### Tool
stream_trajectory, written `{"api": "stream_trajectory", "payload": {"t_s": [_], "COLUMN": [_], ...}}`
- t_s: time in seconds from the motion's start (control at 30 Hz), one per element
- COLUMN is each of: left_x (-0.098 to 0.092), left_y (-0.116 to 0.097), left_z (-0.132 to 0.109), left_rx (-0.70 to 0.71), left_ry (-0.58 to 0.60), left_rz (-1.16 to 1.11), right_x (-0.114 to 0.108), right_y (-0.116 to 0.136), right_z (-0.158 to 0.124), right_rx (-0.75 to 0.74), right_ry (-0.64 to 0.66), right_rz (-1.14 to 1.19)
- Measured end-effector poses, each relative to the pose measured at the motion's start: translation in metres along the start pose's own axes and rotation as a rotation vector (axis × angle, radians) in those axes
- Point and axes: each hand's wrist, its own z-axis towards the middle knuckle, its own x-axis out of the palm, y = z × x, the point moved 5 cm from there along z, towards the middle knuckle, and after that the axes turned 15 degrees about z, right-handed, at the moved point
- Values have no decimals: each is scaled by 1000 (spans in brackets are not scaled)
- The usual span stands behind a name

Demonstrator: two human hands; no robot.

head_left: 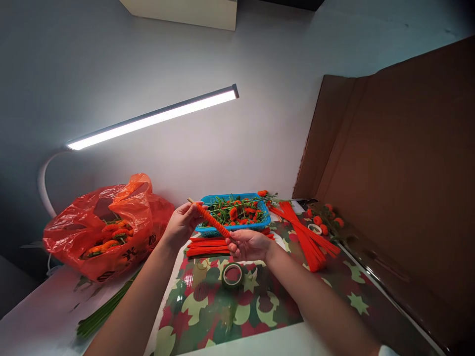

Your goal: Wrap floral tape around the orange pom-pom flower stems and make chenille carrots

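Both of my hands are raised over the near side of a blue basket (260,225), working on a thin stick wrapped in a tight coil of orange chenille stem (214,221). My left hand (184,221) pinches its upper left end, where the bare stick tip pokes out. At the lower right end, the fingers of my right hand (249,244) close round the coil. Below them lies a roll of green tape (224,278). A bundle of orange chenille stems (208,248) lies behind my hands, against the basket. Orange flowers (233,213) with green stems fill the basket.
A red plastic bag (77,222) holding orange flowers stands left, near green stems (106,309). More orange chenille stems (304,240), a white tape roll (315,229) and orange flowers (323,229) lie right. A lit lamp (156,120) hangs above; a cardboard panel (401,148) bounds the right.
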Motion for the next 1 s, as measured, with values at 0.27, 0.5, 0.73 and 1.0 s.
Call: {"api": "stream_trajectory", "payload": {"t_s": [0.27, 0.5, 0.73, 1.0], "left_x": [4, 4, 1, 2], "left_y": [-6, -11, -18, -27], "left_z": [-2, -7, -10, -13], "left_rx": [-17, 30, 69, 116], "left_ry": [51, 99, 83, 113], "left_rz": [-58, -102, -55, 108], "right_x": [7, 13, 17, 9], "right_y": [6, 1, -2, -2], "right_z": [-4, -5, -5, -1], "right_rx": [-56, -26, -16, -54], "right_ry": [66, 77, 86, 22], "right_rz": [-6, -52, -104, -93]}}
